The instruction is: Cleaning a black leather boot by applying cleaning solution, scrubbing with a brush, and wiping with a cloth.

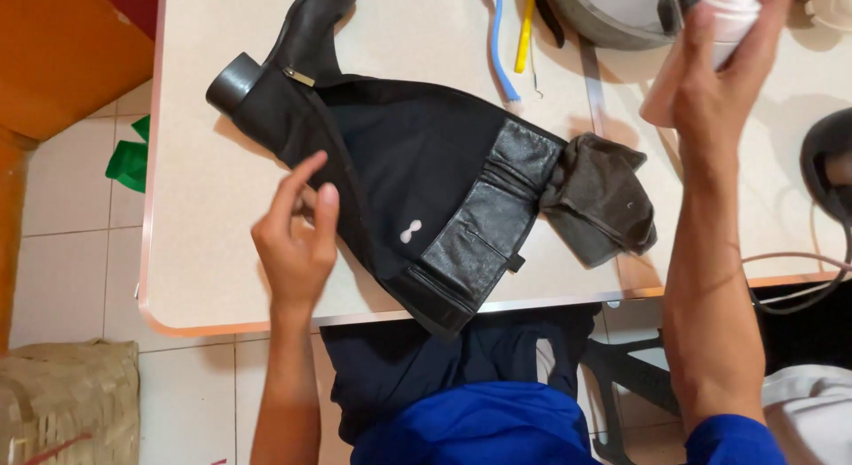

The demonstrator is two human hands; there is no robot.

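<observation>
A tall black boot (390, 154) lies on its side across the pale tabletop (204, 252) in front of me, its toe up at the far edge and the top of its shaft hanging just over the near edge above my lap. The foot and ankle are smooth dark leather, ending in a round block heel (232, 83) that points left, with a small metal zip pull (299, 76) just beside it. The wide middle of the shaft is matte black fabric, and on it sits a small white blob (410, 232) of something pale. Along the right side runs a cuff of creased, grainy leather (486, 225) that catches the light.

My left hand (297, 239) rests at the left side of the shaft, fingers loosely spread and half raised, thumb up; it grips nothing, and I cannot tell whether the fingertips touch the leather. My right hand (723, 70) is lifted over the far right of the table, fingers wrapped around a pale pink-white bottle (701, 61), which is tilted.

A crumpled dark grey cloth (602, 199) lies touching the cuff's right end. Beyond the boot, a blue-handled brush (499, 43) and a yellow tool (527, 26) lie side by side near a grey rounded vessel (603, 21). A woven basket (67, 403) stands on the tiled floor to my left.
</observation>
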